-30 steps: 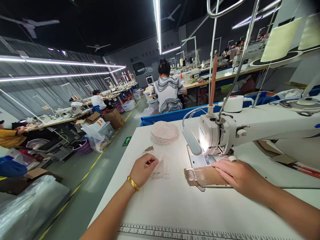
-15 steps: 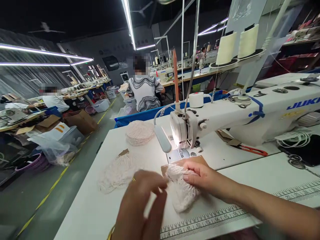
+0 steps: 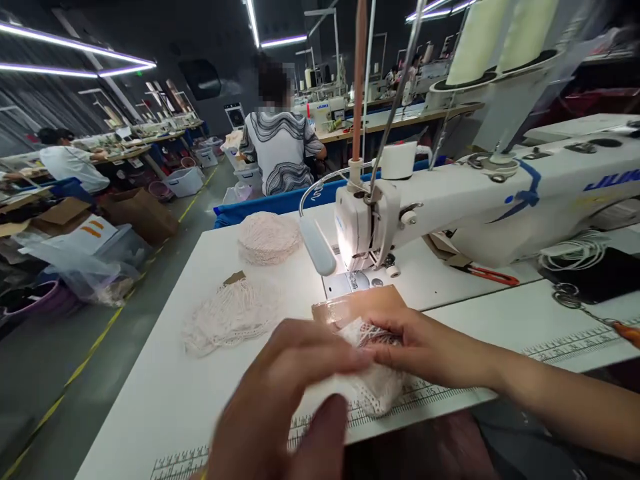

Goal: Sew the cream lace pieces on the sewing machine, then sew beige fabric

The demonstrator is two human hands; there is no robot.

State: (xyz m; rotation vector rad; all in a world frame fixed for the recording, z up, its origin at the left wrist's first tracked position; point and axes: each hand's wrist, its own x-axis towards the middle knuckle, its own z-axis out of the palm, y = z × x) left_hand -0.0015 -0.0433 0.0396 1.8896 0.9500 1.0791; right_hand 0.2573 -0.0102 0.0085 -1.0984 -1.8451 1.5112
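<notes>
While gripping white lace (image 3: 377, 393) in right hand (image 3: 415, 341), near brown strip (image 3: 353, 307), holds left hand (image 3: 277, 377) close, with thumb and fingers parted; cannot tell whether touching lace.

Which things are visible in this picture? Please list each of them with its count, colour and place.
Nearest sewing machine: 1, white, right
Worktable: 1, white, beneath it
Lace stack: 1, pale pink, table's far left
Loose lace: 1 visible layer, pale pink, nearer than the stack
Brown strip: 1, brown, before the needle area
Held lace: 1 bunch, pale pink, near table edge
Thread cones: 2, cream, upper right
Cutter: 1, red, below the machine arm
Cord coil: 1, white, right
Ruler scale: 1, black marks, near edge
Seated people: several, mostly too small to count, background
Cardboard boxes: several, brown, left
Left hand: 1, bare, blurred, centre
Right hand: 1, bare, gripping the held lace
</notes>
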